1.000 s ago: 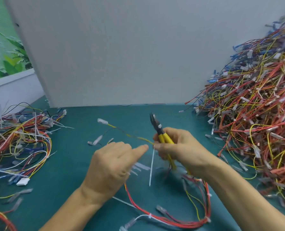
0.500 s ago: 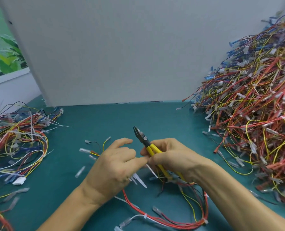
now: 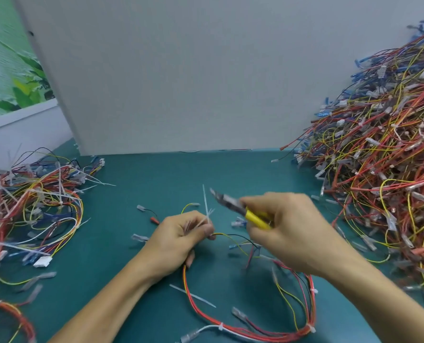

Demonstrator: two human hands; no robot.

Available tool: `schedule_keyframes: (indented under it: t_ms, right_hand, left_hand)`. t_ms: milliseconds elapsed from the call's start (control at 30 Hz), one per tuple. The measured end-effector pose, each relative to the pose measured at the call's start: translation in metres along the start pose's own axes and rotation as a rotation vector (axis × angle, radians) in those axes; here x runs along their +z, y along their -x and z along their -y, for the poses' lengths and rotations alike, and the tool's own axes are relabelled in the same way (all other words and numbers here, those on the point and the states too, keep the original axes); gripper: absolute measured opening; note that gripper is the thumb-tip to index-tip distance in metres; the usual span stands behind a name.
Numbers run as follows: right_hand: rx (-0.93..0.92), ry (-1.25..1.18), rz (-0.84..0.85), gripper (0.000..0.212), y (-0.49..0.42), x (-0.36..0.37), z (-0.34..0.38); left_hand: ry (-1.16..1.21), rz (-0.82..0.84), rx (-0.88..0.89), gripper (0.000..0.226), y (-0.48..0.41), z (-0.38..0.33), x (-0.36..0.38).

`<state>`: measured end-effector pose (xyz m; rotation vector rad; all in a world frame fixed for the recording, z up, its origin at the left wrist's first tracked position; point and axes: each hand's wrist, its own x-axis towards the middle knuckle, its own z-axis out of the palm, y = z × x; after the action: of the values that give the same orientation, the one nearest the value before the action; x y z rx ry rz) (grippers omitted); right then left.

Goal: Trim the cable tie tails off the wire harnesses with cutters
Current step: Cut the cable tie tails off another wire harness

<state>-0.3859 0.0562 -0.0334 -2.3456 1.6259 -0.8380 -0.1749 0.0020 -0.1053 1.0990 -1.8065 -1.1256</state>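
cutters (image 3: 238,206) in my right hand (image 3: 285,233), fingers wrapped tight round the yellow handles, point toward 10 o'clock at a white cable tie tail (image 3: 205,201) that stands up toward 12 o'clock from my left hand (image 3: 178,240). my left thumb and curled fingers pinch the wire harness (image 3: 312,308) right at the tie, so the tail sticks clear of the wires and the blades can reach it alone. the tool's nose is just beside the tail, not yet on it; blur hides whether the blades are parted. the rest of the harness drops toward 5 o'clock and loops over the green mat (image 3: 156,174), out of the way. a cut tail (image 3: 193,297) lies at 6 o'clock. a big heap of harnesses (image 3: 379,169) sits at 3 o'clock and a smaller heap (image 3: 32,206) at 9 o'clock, probably trimmed and untrimmed stock kept apart.
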Motion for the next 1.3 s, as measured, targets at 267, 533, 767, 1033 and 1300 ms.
schedule_keyframes:
  t_ms: [267,533,767,1033,1300]
  right_hand:
    - [0.063,0.274,0.201,0.004,0.011,0.024,-0.025]
    - [0.064,0.376,0.281,0.017,0.010,0.025,-0.021]
    - [0.049,0.407,0.306,0.012,0.009,0.025,-0.021]
    - [0.008,0.451,0.334,0.008,0.009,0.023,-0.020]
    - [-0.029,0.504,0.381,0.006,0.009,0.023,-0.016]
  left_hand:
    - [0.130,0.041,-0.057,0.020,-0.002,0.000,-0.001]
    - [0.077,0.081,-0.006,0.007,-0.001,-0.001,0.000]
    - [-0.011,0.081,0.060,0.020,0.001,-0.001,0.000]
    - [-0.043,0.088,0.073,0.007,0.000,0.001,0.001]
    - [-0.078,0.065,0.072,0.011,0.001,0.000,0.002]
